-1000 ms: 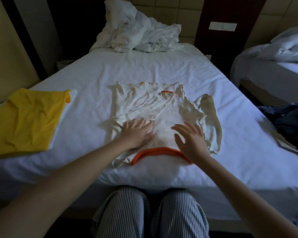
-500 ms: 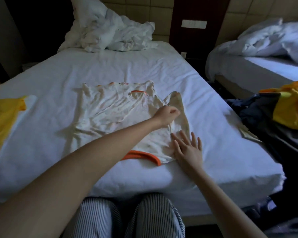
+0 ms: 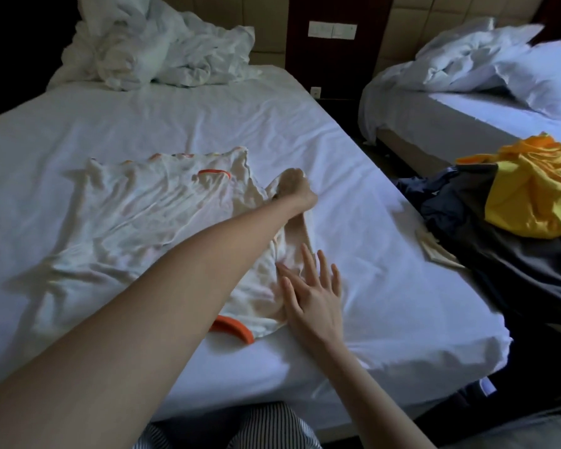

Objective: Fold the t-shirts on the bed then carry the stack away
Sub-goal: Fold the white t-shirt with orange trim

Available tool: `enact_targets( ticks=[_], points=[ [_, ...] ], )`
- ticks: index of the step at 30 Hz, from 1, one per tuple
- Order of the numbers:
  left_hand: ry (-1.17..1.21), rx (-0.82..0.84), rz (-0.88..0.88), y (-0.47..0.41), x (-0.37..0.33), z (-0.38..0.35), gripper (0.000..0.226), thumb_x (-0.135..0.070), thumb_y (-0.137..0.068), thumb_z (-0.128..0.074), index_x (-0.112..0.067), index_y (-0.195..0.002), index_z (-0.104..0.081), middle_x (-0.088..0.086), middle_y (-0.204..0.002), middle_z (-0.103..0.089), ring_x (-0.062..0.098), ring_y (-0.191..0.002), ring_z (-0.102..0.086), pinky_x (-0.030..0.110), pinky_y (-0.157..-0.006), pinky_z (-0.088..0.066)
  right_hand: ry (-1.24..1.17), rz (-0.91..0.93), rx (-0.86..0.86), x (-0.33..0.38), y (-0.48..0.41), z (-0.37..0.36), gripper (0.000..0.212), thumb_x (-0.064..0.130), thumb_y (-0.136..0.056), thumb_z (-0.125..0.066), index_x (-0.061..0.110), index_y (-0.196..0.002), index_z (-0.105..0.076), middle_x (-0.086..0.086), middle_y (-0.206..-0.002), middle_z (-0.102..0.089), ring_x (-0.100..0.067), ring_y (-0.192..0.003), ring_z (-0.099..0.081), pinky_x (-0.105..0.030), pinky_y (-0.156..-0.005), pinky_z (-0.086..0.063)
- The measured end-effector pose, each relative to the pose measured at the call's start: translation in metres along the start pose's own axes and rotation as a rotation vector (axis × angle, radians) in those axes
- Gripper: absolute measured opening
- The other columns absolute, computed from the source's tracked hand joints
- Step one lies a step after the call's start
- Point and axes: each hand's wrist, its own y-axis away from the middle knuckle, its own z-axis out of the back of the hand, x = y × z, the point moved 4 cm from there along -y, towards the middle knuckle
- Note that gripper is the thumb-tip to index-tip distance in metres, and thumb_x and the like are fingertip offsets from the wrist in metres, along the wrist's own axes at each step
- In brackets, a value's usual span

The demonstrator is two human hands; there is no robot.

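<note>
T-shirt (image 3: 127,222): rumpled white cloth, orange-trimmed

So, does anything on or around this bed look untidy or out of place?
Yes. The white duvet is bunched in a heap at the head of the bed, and a yellow garment lies crumpled on dark clothes at its right edge. Nothing looks spilled or damaged.

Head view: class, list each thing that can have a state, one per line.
White t-shirt: spread out, wrinkled, unfolded.
Left hand: grips the t-shirt's sleeve.
Right hand: lies flat on the t-shirt's edge.
Duvet: crumpled in a heap.
Yellow garment: heaped, unfolded.
</note>
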Motion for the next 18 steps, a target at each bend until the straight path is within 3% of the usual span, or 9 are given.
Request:
enact_targets(
  ticks=[2, 5, 7, 8, 10, 11, 14, 16, 18],
  points=[
    [0.312, -0.077, -0.144, 0.007, -0.024, 0.01, 0.058, -0.012, -0.088, -0.053, -0.008, -0.143, -0.036, 0.006, -0.15, -0.034, 0.02, -0.139, -0.032, 0.02, -0.107, -0.029, -0.001, 0.006, -0.052, -0.001, 0.001, 0.001, 0.068, 0.062, -0.092, 0.0, 0.041, -0.129, -0.053, 0.002, -0.155, -0.021, -0.025, -0.143, -0.015, -0.035, -0.114, 0.0],
    [0.689, -0.098, -0.442, 0.034, -0.065, 0.044, 0.067, 0.008, -0.08, -0.051, 0.002, -0.143, -0.03, 0.016, -0.151, -0.029, 0.014, -0.138, -0.025, 0.002, -0.097, -0.028, 0.05, 0.03, -0.075, -0.001, 0.001, 0.0, 0.059, 0.058, -0.095, -0.008, 0.038, -0.133, -0.047, -0.001, -0.155, -0.021, -0.029, -0.142, -0.016, -0.038, -0.114, -0.002],
    [0.781, -0.108, -0.624, 0.05, -0.072, 0.073, 0.082, 0.019, -0.074, -0.045, -0.004, -0.148, -0.019, 0.014, -0.156, -0.018, 0.02, -0.141, -0.021, 0.009, -0.098, -0.036, 0.094, 0.065, -0.089, 0.0, 0.002, -0.001, 0.051, 0.054, -0.097, -0.017, 0.036, -0.128, -0.053, -0.004, -0.152, -0.031, -0.031, -0.139, -0.018, -0.04, -0.113, -0.003],
    [0.814, -0.104, -0.617, 0.052, -0.065, 0.089, 0.09, 0.02, -0.071, -0.043, -0.012, -0.15, -0.013, 0.01, -0.158, -0.011, 0.026, -0.142, -0.023, 0.018, -0.09, -0.046, 0.104, 0.083, -0.09, 0.0, 0.002, -0.002, 0.048, 0.052, -0.096, -0.023, 0.034, -0.121, -0.059, -0.003, -0.15, -0.035, -0.031, -0.138, -0.019, -0.04, -0.113, -0.004],
    [0.884, -0.149, -0.52, 0.049, -0.037, 0.119, 0.101, 0.019, -0.067, -0.041, -0.026, -0.151, -0.007, 0.005, -0.158, -0.007, 0.018, -0.131, -0.044, 0.022, -0.065, -0.05, 0.119, 0.12, -0.099, 0.001, 0.002, -0.002, 0.042, 0.047, -0.091, -0.033, 0.032, -0.105, -0.069, 0.001, -0.144, -0.044, -0.029, -0.137, -0.02, -0.04, -0.112, -0.006],
    [0.945, -0.202, -0.466, 0.049, -0.021, 0.135, 0.103, 0.017, -0.066, -0.044, -0.029, -0.151, -0.008, 0.005, -0.157, -0.01, 0.012, -0.118, -0.054, 0.023, -0.062, -0.049, 0.131, 0.136, -0.109, 0.002, 0.002, -0.002, 0.041, 0.045, -0.09, -0.035, 0.031, -0.101, -0.071, 0.003, -0.141, -0.048, -0.028, -0.137, -0.022, -0.04, -0.112, -0.007],
    [1.202, -0.382, -0.251, 0.05, 0.043, 0.176, 0.096, 0.018, -0.073, -0.045, -0.029, -0.151, -0.012, 0.003, -0.153, -0.025, 0.02, -0.105, -0.059, 0.03, -0.073, -0.051, 0.13, 0.159, -0.164, 0.005, 0.003, 0.001, 0.04, 0.039, -0.088, -0.037, 0.028, -0.096, -0.074, 0.005, -0.134, -0.055, -0.024, -0.135, -0.027, -0.041, -0.111, -0.011],
    [1.136, -0.467, -0.013, 0.054, 0.101, 0.189, 0.086, 0.018, -0.082, -0.038, -0.029, -0.15, -0.014, -0.002, -0.15, -0.03, 0.017, -0.104, -0.058, 0.025, -0.075, -0.05, 0.097, 0.167, -0.221, 0.006, 0.003, 0.004, 0.039, 0.037, -0.088, -0.039, 0.025, -0.089, -0.076, 0.003, -0.128, -0.06, -0.023, -0.132, -0.032, -0.039, -0.11, -0.012],
    [1.057, -0.491, 0.195, 0.067, 0.159, 0.19, 0.076, 0.015, -0.084, -0.035, -0.024, -0.149, -0.024, -0.003, -0.136, -0.044, 0.014, -0.096, -0.057, 0.021, -0.065, -0.049, 0.054, 0.21, -0.299, 0.008, 0.005, 0.008, 0.038, 0.034, -0.087, -0.043, 0.021, -0.081, -0.077, 0.0, -0.119, -0.066, -0.024, -0.124, -0.039, -0.037, -0.108, -0.016]
  ],
)
